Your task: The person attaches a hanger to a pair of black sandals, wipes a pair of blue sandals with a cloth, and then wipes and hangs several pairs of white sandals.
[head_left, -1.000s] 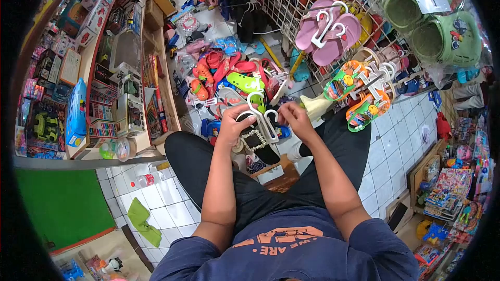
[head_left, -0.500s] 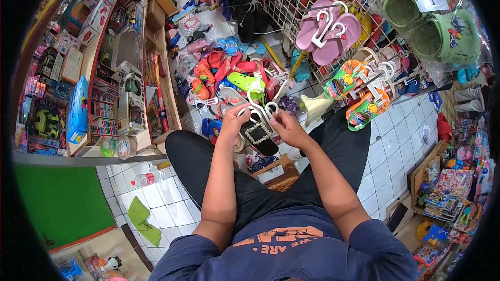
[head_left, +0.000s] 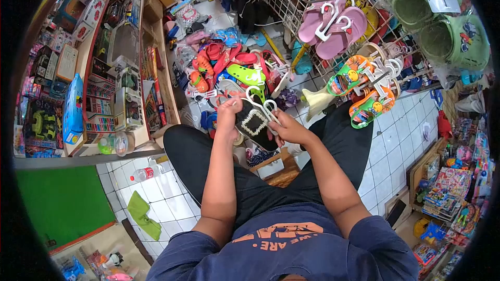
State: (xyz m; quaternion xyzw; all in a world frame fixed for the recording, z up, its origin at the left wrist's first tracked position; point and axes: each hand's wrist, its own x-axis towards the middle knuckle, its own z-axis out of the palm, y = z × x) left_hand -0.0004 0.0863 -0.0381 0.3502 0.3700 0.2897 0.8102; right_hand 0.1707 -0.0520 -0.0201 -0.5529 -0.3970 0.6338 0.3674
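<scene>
Between my two hands is a black sandal (head_left: 253,123) with a square, light-coloured beaded ornament, on a white hanger (head_left: 254,93). My left hand (head_left: 229,116) is closed at the sandal's left edge, near the hanger. My right hand (head_left: 285,128) is closed round the sandal's right side and the lower part of the hanger; its fingertips are partly hidden. Just beyond my hands lies a pile of children's shoes, with a lime green clog (head_left: 246,74) and red shoes (head_left: 202,63).
A wire rack (head_left: 281,1) at the upper right holds pink sandals (head_left: 333,23), orange-green sandals (head_left: 372,108) and bagged green clogs (head_left: 452,41). Shelves of boxed toys (head_left: 86,65) stand at the left. On the tiled floor lie a bottle (head_left: 146,173) and a green cloth (head_left: 141,215).
The black sandal has tilted and shifted slightly left. My right hand has moved down along its side, and my left hand has risen a little. The view has shifted slightly.
</scene>
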